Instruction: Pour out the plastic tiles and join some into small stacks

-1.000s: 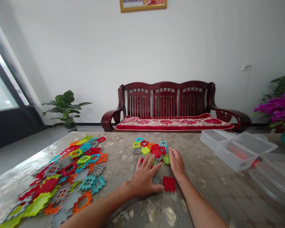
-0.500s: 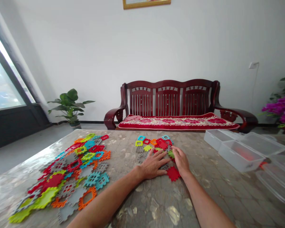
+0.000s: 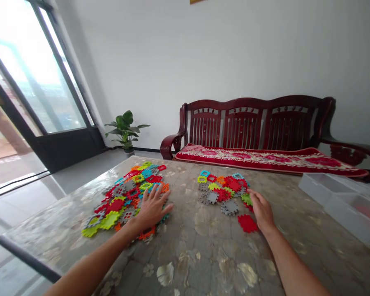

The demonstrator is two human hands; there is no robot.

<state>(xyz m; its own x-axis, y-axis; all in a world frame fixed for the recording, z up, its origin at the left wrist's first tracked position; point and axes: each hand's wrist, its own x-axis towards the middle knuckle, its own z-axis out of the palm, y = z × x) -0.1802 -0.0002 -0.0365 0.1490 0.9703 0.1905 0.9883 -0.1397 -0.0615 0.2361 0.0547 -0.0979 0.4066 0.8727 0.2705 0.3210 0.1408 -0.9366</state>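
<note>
Two bare hands over interlocking toothed tiles on a patterned worktop. The left hand, palm down with fingers spread wide, lies over the near right side of the larger heap, whose pieces are red, lime, grey, orange and blue; whether it presses on tiles beneath the palm cannot be told. The right hand, on its edge with fingers loosely bent, stands at the right side of the smaller group, fingertips at a green tile; any grip is hidden. A red tile lies flat just beside this hand, nearer the viewer. Right: translucent boxes. Behind: a dark red wooden bench and a potted plant.
</note>
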